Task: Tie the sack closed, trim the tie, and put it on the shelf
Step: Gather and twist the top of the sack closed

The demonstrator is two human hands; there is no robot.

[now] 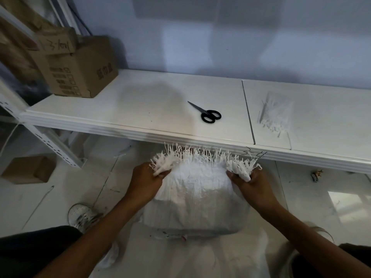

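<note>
A full white woven sack [196, 199] stands on the floor in front of me, its frayed top edge spread wide just below the shelf's front lip. My left hand [145, 181] pinches the left corner of the frayed mouth. My right hand [252, 184] pinches the right corner. Black-handled scissors [206, 113] lie shut on the white shelf [140, 101], beyond the sack. A clear bag of white ties [275, 114] lies on the shelf to the right of the scissors.
Cardboard boxes [80, 67] are stacked at the shelf's left end against the wall. A small box [28, 169] sits on the floor at left, beside the slotted rack upright [50, 141]. My white shoe [84, 216] is left of the sack.
</note>
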